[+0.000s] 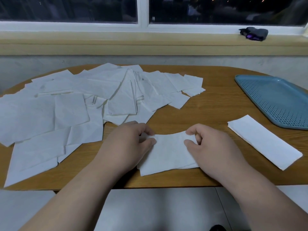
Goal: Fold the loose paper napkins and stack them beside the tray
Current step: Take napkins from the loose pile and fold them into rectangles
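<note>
Two bare forearms reach over the desk's (211, 107) near edge. The left hand (130, 144) and right hand (213, 147) each have their grip pinched on the far edge of one napkin (168, 154) at near centre. Loose napkins (75, 104) sprawl far left, and a folded stack (265, 140) lies near right, just beside the blue tray (273, 100). Judged from here, uneven pulls could skew the crease or tear the thin paper, and the left forearm could brush loose sheets off the edge.

My left hand (126, 145) and right hand (211, 147) are bare, forearms (80, 194) bare too, down to the edge of my view.
</note>
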Available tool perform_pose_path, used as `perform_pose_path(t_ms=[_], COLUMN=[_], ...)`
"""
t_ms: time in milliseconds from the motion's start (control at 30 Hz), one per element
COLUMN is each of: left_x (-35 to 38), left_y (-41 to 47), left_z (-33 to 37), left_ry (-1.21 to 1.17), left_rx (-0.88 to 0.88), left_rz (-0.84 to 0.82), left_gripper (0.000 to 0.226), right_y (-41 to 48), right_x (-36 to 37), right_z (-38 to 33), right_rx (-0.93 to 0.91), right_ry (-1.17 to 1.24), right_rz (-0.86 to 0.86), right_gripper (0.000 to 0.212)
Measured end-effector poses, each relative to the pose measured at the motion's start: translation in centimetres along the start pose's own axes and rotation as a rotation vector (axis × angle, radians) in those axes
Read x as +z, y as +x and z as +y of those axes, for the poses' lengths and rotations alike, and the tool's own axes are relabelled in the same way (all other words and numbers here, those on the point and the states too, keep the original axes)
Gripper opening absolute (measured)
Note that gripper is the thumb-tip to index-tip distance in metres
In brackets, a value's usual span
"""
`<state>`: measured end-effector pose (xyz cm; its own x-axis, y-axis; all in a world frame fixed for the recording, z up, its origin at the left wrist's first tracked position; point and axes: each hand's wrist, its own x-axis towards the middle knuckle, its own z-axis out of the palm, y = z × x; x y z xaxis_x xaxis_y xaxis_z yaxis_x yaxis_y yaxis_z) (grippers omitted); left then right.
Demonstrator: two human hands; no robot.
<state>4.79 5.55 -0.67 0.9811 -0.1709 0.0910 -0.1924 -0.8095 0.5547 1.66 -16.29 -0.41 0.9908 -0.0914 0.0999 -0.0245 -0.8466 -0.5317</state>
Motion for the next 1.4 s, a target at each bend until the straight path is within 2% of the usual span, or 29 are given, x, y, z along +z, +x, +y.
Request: perform_pose_path(t_ms=[133,333,433,533,833,1033,1167,1400], left_x=[0.0,-0.7,-0.5,-0.5,-0.8,-1.1,-0.9,-1.2], left_y=[-0.2,-0.4,-0.4,-0.3,-0.3,-0.5,-0.4,-0.3], left_z=[-0.3,-1.0,-0.9,-0.9,-1.0,-0.9,-0.7,0.0], left_ry=[0.035,0.062,0.082,0.089,0.051,0.015,0.004,-0.238], left_rx=[0.026,-0.002,-0.01,-0.027,-0.078,-0.073,-0.089,-0.193], left_rz=[0.057,0.043,0.035,0.042,0.015,0.024,0.039,0.062], left_gripper=[0.018,0.013,0.014,0.015,0.014,0.009,0.012,0.018], right_y=[0.1,1.3,2.0,2.3,1.9,1.3,1.1,1.0], right_x=[0.2,0.0,0.4,0.6,0.1,-1.0,-1.0,-1.0], right_z=[0.0,0.4,0.4,0.2,-0.4,-0.5,-0.3,-0.1], right_rx=[-0.017,-0.011,-0.017,-0.008,0.037,0.111,0.159,0.162], right_ry=[-0.146,-0.12,-0.124,-0.092,0.143,0.401,0.445,0.419], right_rz=[0.008,-0.006,-0.028,-0.01,0.052,-0.007,0.017,0.028], right_gripper=[0.027,0.034,0.025,0.005,0.015,0.011,0.01,0.01])
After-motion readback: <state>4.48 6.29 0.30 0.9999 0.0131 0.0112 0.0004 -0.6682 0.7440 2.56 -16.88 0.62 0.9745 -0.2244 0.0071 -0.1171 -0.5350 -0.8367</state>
